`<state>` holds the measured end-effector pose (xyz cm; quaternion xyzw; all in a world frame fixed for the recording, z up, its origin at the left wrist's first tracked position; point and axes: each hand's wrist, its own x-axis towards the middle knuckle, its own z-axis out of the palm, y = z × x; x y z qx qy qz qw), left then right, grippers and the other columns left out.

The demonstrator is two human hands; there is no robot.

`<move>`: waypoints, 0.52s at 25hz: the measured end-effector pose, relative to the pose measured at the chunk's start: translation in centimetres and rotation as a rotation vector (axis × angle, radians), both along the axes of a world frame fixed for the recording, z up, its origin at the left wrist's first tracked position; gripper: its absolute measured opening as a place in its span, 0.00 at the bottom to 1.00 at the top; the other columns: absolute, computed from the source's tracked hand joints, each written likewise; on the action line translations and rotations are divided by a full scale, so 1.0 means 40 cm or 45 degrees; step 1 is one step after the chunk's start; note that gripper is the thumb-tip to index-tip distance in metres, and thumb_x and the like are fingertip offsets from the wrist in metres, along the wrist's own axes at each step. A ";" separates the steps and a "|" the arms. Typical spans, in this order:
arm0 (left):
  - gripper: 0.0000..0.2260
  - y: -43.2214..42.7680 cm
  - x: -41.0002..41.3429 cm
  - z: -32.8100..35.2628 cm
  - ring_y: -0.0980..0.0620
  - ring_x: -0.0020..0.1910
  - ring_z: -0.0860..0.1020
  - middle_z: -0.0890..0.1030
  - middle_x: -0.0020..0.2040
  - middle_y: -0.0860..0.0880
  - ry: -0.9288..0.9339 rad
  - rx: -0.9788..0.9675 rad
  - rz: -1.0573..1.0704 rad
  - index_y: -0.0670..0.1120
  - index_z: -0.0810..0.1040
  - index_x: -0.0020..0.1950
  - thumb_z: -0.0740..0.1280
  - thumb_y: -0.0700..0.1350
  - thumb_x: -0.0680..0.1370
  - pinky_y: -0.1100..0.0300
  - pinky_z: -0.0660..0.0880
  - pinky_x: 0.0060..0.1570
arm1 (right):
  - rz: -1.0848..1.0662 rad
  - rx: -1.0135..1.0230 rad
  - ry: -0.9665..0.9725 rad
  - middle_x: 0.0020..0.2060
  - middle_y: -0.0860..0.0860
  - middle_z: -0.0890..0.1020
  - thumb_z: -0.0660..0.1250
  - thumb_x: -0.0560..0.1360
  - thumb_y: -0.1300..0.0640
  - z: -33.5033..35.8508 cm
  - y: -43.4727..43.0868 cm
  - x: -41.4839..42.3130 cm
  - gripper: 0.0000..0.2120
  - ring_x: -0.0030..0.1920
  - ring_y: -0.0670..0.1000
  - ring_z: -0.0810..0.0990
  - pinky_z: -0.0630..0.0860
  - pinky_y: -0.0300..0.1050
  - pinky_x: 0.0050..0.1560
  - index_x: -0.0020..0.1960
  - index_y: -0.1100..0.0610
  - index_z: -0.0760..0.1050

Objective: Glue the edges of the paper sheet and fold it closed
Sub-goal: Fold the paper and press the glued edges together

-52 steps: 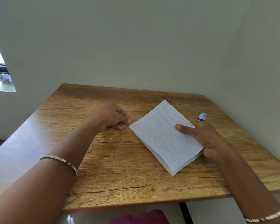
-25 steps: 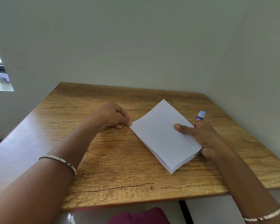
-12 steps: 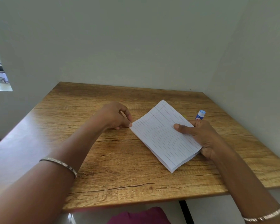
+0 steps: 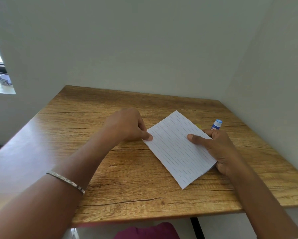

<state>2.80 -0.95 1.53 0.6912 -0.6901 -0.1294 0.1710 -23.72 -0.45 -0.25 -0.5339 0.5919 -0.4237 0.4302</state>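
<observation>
The white ruled paper sheet (image 4: 177, 149), folded double, lies flat near the right edge of the wooden worktop (image 4: 110, 178). It looks light, thin, limp and easily creased. The left hand (image 4: 127, 125) presses its thumb on the left corner; the right hand (image 4: 218, 149) pinches the right edge. Hold by the edges. The blue-capped glue stick (image 4: 216, 124) stands behind the right hand.

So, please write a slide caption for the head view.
Both hands press folded lined paper on wooden table, glue stick behind.
</observation>
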 end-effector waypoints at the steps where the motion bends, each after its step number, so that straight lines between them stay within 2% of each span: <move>1: 0.17 0.003 -0.004 0.001 0.57 0.45 0.80 0.83 0.42 0.61 -0.047 -0.012 0.005 0.56 0.87 0.44 0.78 0.64 0.63 0.52 0.82 0.45 | -0.005 -0.034 0.033 0.47 0.54 0.85 0.79 0.69 0.53 -0.003 0.001 0.001 0.13 0.48 0.57 0.84 0.80 0.54 0.44 0.51 0.53 0.82; 4: 0.19 0.008 -0.016 -0.001 0.56 0.44 0.80 0.82 0.42 0.60 -0.173 -0.084 0.013 0.56 0.86 0.45 0.77 0.66 0.62 0.53 0.81 0.42 | -0.035 -0.136 0.090 0.47 0.51 0.85 0.79 0.69 0.51 -0.003 0.003 0.001 0.14 0.49 0.55 0.84 0.81 0.60 0.53 0.52 0.52 0.82; 9: 0.19 0.020 -0.030 0.002 0.55 0.46 0.81 0.83 0.45 0.59 -0.274 -0.145 -0.006 0.56 0.86 0.48 0.76 0.66 0.64 0.57 0.75 0.36 | -0.032 -0.274 0.210 0.47 0.44 0.82 0.75 0.73 0.51 -0.003 0.000 0.000 0.06 0.50 0.49 0.81 0.77 0.50 0.48 0.48 0.45 0.79; 11: 0.20 0.021 -0.031 0.002 0.54 0.46 0.81 0.83 0.45 0.59 -0.284 -0.143 -0.009 0.56 0.86 0.48 0.76 0.66 0.64 0.56 0.76 0.37 | -0.034 -0.239 0.175 0.48 0.46 0.82 0.73 0.76 0.51 -0.007 -0.004 -0.003 0.05 0.52 0.51 0.81 0.79 0.56 0.52 0.51 0.46 0.81; 13: 0.20 0.024 -0.032 0.002 0.54 0.45 0.81 0.83 0.45 0.58 -0.299 -0.150 -0.009 0.56 0.86 0.48 0.75 0.67 0.64 0.55 0.79 0.39 | -0.048 -0.175 0.088 0.51 0.49 0.83 0.72 0.77 0.50 -0.007 -0.006 -0.006 0.07 0.55 0.54 0.81 0.78 0.64 0.59 0.54 0.49 0.81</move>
